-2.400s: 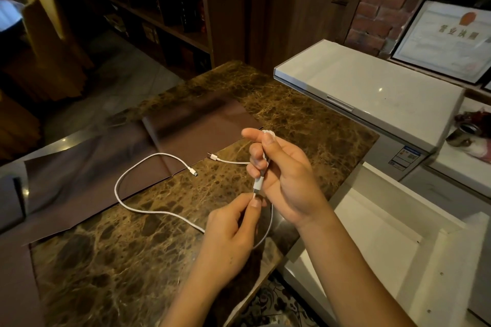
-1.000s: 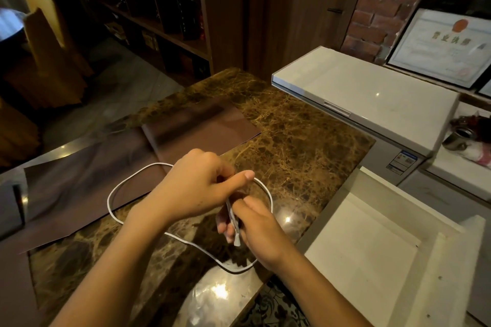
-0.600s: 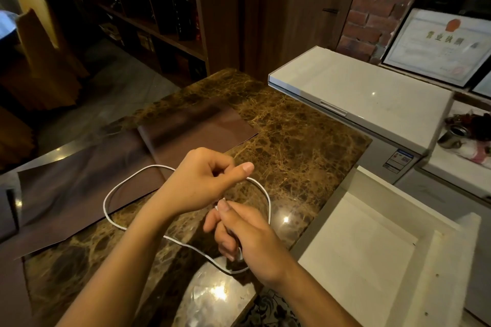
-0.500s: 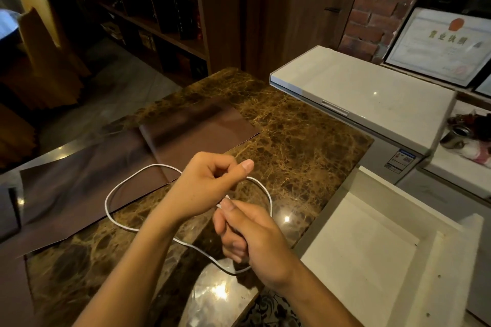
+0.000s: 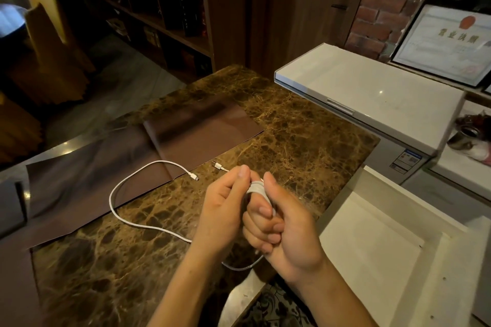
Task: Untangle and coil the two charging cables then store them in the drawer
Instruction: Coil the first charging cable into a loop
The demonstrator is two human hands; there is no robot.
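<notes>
My right hand (image 5: pixel 285 223) holds the white cable (image 5: pixel 259 188) wound around its fingers; my left hand (image 5: pixel 225 207) pinches the strand. The loose rest (image 5: pixel 117 210) lies left on the counter (image 5: pixel 305 141), nearer my left hand.

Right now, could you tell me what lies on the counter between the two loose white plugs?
Nothing: in the head view, only bare brown marble counter separates the plug by the dark mat from the plug nearer the hands.

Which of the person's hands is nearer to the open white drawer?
The right. The right hand is just left of the drawer edge, with cable wound round its fingers. The left hand is beyond it, farther from the drawer, over the counter.
</notes>
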